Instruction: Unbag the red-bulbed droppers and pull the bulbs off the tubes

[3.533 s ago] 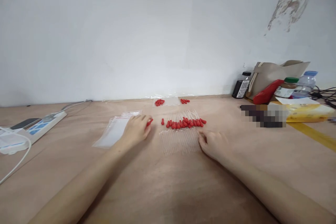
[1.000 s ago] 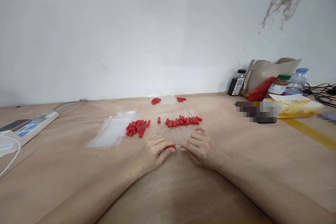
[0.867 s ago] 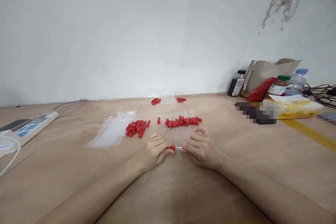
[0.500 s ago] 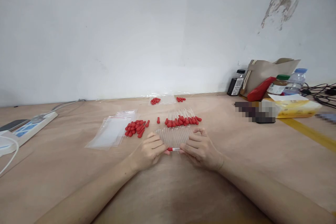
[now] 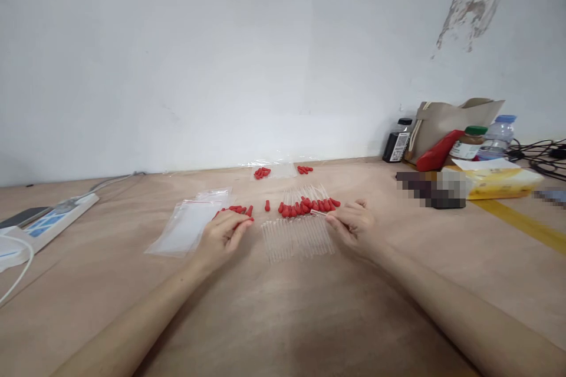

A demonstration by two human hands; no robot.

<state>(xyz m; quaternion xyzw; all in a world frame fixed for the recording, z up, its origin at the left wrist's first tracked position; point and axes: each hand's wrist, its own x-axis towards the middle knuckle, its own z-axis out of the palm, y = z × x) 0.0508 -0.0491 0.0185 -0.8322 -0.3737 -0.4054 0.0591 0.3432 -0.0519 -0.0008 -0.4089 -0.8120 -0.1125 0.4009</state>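
Note:
My left hand (image 5: pixel 224 231) is over the pile of red rubber bulbs (image 5: pixel 236 209), thumb and fingers pinched, with a bit of red at the fingertips. Its fingers hide most of the pile. A thin glass tube (image 5: pixel 318 213) juts leftward from the closed fingers of my right hand (image 5: pixel 354 222); the tube's other end is hidden in the hand. Between the hands lies a row of bare glass tubes (image 5: pixel 296 238). Behind it are several glass droppers (image 5: pixel 305 206), red bulbs towards me. One single red bulb (image 5: pixel 267 205) stands apart to their left.
Clear plastic zip bags (image 5: pixel 183 227) lie left of the bulbs. Another bag (image 5: pixel 280 169) with tubes and red bulbs is by the wall. At far left is a power strip (image 5: pixel 57 221); on the right, a tissue pack (image 5: pixel 502 182), a dark bottle (image 5: pixel 397 144) and a grey bag (image 5: pixel 451 121).
My hands have moved apart from the tube and bulb they held together. The left hand went left to the bulb pile; the right moved up and right, uncovering the row of tubes.

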